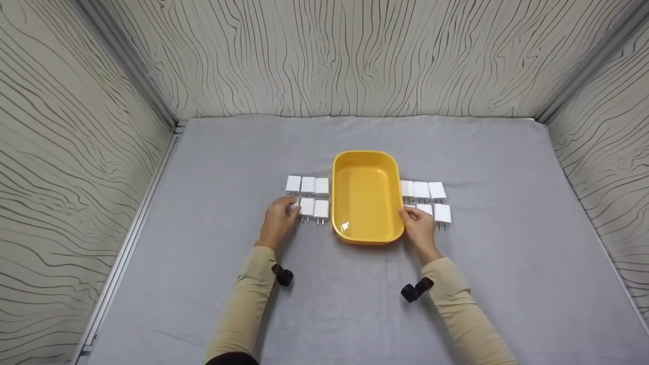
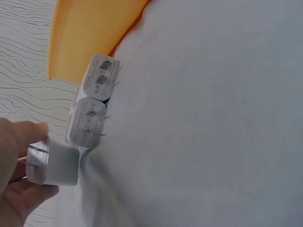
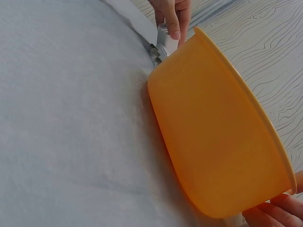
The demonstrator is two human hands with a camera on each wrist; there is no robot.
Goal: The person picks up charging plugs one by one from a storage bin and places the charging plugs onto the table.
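Note:
In the head view a yellow plastic basin (image 1: 364,203) stands at the middle, with nothing inside. My left hand (image 1: 279,220) pinches a white plug-in charger (image 2: 53,163) between thumb and fingers; its two prongs face the left wrist camera. Beside it more white chargers (image 1: 307,207) lie in two rows left of the basin, prongs toward me. My right hand (image 1: 419,229) grips the basin's right rim, thumb at the edge and fingers against the outer wall in the right wrist view. Two more rows of chargers (image 1: 442,213) lie right of the basin, partly hidden by that hand.
Grey cloth (image 1: 203,284) covers the table. Wood-grain patterned panels (image 1: 355,61) enclose it at the back and both sides, with metal rails (image 1: 127,253) along the edges. A black wrist camera (image 1: 283,275) sits on each sleeve.

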